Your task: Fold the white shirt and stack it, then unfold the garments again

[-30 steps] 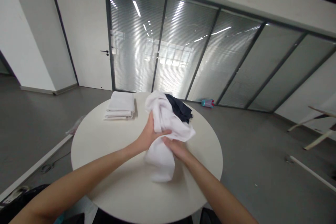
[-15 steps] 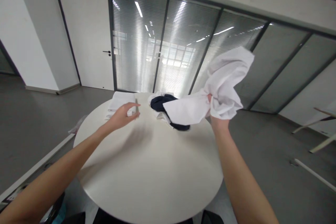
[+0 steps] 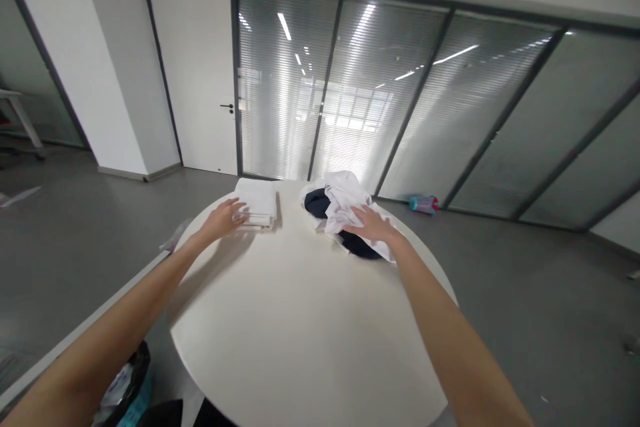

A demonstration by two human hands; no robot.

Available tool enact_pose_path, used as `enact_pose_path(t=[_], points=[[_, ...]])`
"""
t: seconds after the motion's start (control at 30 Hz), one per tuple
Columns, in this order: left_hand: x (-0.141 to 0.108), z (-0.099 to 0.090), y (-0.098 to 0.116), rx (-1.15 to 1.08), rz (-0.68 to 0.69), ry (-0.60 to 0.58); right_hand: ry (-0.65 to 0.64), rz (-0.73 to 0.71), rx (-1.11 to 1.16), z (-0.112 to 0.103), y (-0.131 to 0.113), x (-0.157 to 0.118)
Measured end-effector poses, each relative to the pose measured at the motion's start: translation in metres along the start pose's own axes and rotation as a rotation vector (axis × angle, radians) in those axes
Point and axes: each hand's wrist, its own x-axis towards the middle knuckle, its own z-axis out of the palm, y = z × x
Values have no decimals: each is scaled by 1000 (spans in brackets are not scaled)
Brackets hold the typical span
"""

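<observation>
A folded stack of white cloth (image 3: 259,199) lies at the back left of the round white table (image 3: 310,327). My left hand (image 3: 225,219) is at the stack's left side, fingers apart. Further right is a loose pile of clothes, with a crumpled white cloth (image 3: 343,195) on top and dark navy fabric (image 3: 361,245) showing beneath it. My right hand (image 3: 373,223) rests on the white cloth of this pile with its fingers spread.
Beyond the table stand a white door (image 3: 195,67) and glass partitions with blinds. A blue and red cylindrical object (image 3: 423,205) lies on the floor by the glass. At lower left is a lined bin (image 3: 135,387).
The white cloth that hung in my right hand now lies on the pile, and that hand has opened. My left hand has shifted to the stack's left side. The view has turned slightly.
</observation>
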Motion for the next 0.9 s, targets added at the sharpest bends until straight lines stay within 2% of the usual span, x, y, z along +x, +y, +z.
enact_pose_path(t=[0.1,0.2,0.33,0.47,0.57,0.67,0.8,0.9], points=[[4,-3,0,-73,-97,12,234,-44,53,3,1,-12],[12,-6,2,-112,-341,112,439,-208,133,9,-1,-25],[19,-7,2,-256,-558,124,510,-413,245,26,-12,-44],[23,-10,6,-454,-609,144,531,-469,302,46,-26,-57],[25,-17,19,-576,-605,146,529,-530,343,58,-35,-61],[18,-27,45,-732,-576,172,458,-578,414,62,-45,-68],[-13,-40,103,-1100,-430,210,252,-638,577,59,-63,-84],[-44,-42,150,-1142,-307,95,87,-666,759,59,-77,-93]])
